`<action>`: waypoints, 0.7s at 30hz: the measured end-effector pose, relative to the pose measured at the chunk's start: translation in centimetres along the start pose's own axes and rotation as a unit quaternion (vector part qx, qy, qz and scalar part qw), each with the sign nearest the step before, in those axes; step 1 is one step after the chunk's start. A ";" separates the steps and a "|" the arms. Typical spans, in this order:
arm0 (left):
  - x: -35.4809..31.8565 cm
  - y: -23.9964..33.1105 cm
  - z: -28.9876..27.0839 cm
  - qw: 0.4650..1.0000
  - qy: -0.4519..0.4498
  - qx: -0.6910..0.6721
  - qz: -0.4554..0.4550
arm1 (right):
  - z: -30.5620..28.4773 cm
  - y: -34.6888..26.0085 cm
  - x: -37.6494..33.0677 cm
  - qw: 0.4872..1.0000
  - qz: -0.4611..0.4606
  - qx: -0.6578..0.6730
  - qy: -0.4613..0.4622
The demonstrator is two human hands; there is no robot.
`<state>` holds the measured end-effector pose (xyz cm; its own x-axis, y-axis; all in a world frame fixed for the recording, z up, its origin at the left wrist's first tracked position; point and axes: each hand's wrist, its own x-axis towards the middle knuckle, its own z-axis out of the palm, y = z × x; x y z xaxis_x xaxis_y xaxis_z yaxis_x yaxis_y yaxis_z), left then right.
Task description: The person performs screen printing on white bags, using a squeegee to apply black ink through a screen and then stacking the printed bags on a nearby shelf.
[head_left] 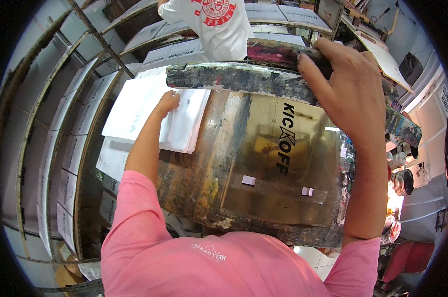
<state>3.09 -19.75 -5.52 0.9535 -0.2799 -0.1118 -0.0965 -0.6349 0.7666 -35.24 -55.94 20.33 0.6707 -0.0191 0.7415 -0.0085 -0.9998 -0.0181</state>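
Note:
My left hand (168, 103) is closed at the edge of a white paper sheet (140, 106) on top of a stack of paper (184, 128). My right hand (350, 81) wraps over an ink-stained wooden bar (271, 51) with pink and dark smears, its thumb on the near side. Just below that bar runs the raised, paint-crusted edge of a screen printing frame (229, 77); whether my right hand also grips it I cannot tell. Under the frame, a shiny gold-toned panel (303, 143) with black lettering lies on the worn wooden board (199, 173).
Two small pale tabs, a left tab (248, 180) and a right tab (307, 191), sit on the board's near part. Racks of printed sheets (75, 153) stand at the left. A person in a white shirt (219, 29) stands beyond the frame. Ink containers (401, 182) are at the right.

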 end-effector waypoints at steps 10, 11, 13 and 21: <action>-2.0 3.9 -2.2 0.976 0.038 0.188 0.107 | -0.2 0.3 0.2 1.000 -0.014 -0.003 0.007; -2.2 4.1 -0.8 0.968 0.053 0.209 0.126 | -0.1 0.3 0.1 1.000 -0.018 -0.015 0.015; -2.5 4.7 2.6 0.954 0.035 0.265 0.138 | 0.1 0.3 0.0 0.999 -0.023 0.003 0.037; -8.5 12.8 21.9 0.989 -0.088 0.095 0.068 | -1.8 -0.5 0.9 0.997 0.026 0.020 -0.070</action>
<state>-12.50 -41.27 -8.63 0.8651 -0.4827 -0.1360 -0.2890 -0.7015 0.6514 -36.00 -55.46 22.20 0.7676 -0.0670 0.6374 -0.0176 -0.9963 -0.0836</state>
